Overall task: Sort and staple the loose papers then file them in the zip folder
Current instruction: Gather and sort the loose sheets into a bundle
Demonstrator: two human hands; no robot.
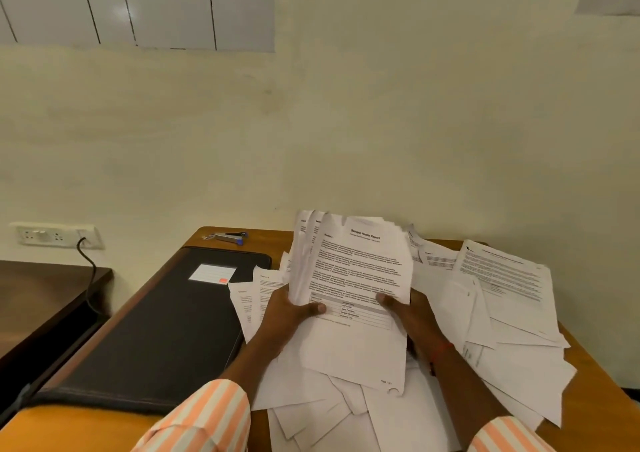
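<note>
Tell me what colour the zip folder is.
The zip folder is black, seen in the head view.

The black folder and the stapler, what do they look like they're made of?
Folder: probably leather or faux leather, matte black, with a stitched seam along its edge. Stapler: seemingly metal, going by its silvery sheen, with blue, likely plastic, parts; too small to be sure.

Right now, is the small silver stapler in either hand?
No, the stapler lies at the wooden desk's far corner; left hand and right hand grip printed sheets.
</note>
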